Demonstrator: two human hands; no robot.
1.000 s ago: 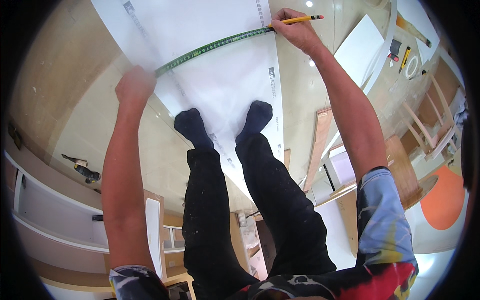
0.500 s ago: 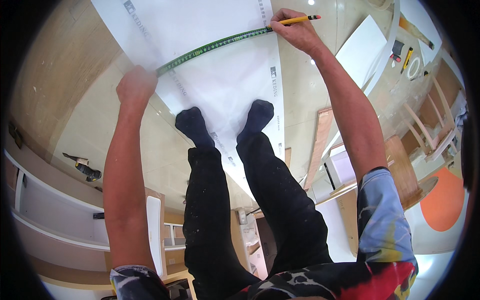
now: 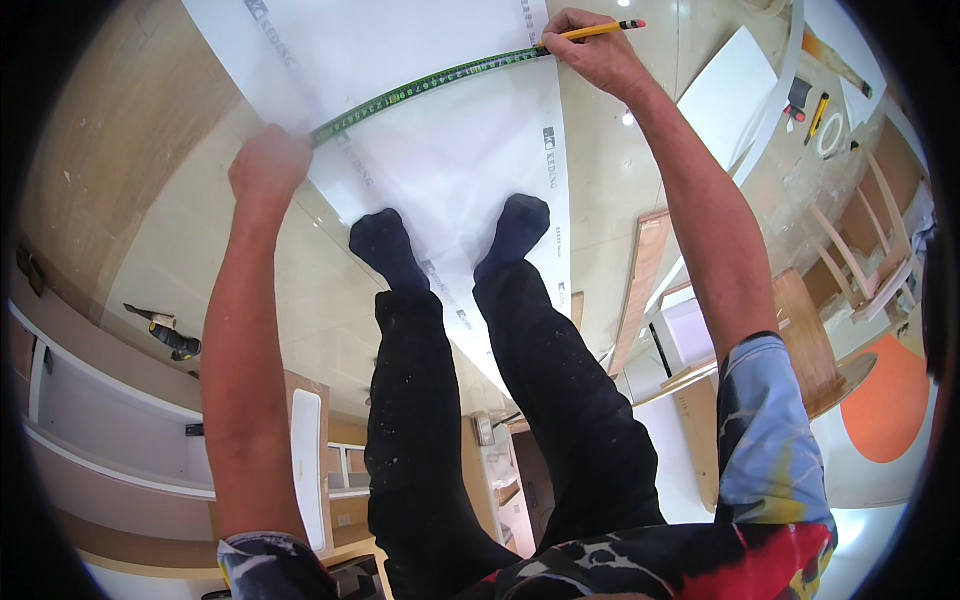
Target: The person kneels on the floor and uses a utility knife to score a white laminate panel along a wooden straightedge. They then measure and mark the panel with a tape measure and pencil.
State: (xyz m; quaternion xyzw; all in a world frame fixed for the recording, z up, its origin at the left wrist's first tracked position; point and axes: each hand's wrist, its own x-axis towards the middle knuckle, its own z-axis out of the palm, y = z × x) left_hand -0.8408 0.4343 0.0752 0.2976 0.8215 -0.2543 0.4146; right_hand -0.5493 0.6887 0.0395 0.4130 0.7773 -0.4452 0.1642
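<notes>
A green-banded tape measure blade [image 3: 425,88] runs at a slant across a long white printed board [image 3: 450,150] on the floor. At the board's left edge, my left hand [image 3: 268,168] is closed around the blade's left end; motion blurs the fingers, and a case cannot be made out. My right hand [image 3: 600,62] pinches a yellow pencil [image 3: 598,31] with its tip at the blade's right end, by the board's right edge. Those right fingers also seem to touch the blade. Both my socked feet stand on the board, nearer than the blade.
A drill-like tool [image 3: 175,340] lies on the floor at left, above a white cabinet carcass [image 3: 110,400]. On the right are a white panel [image 3: 728,85], a wooden plank [image 3: 640,280], a utility knife [image 3: 818,115], a tape roll [image 3: 830,135] and a wooden stool frame [image 3: 870,235].
Both hands and the tape blade sit slightly farther forward in the picture, and so do my feet. The holds on the blade and pencil look the same.
</notes>
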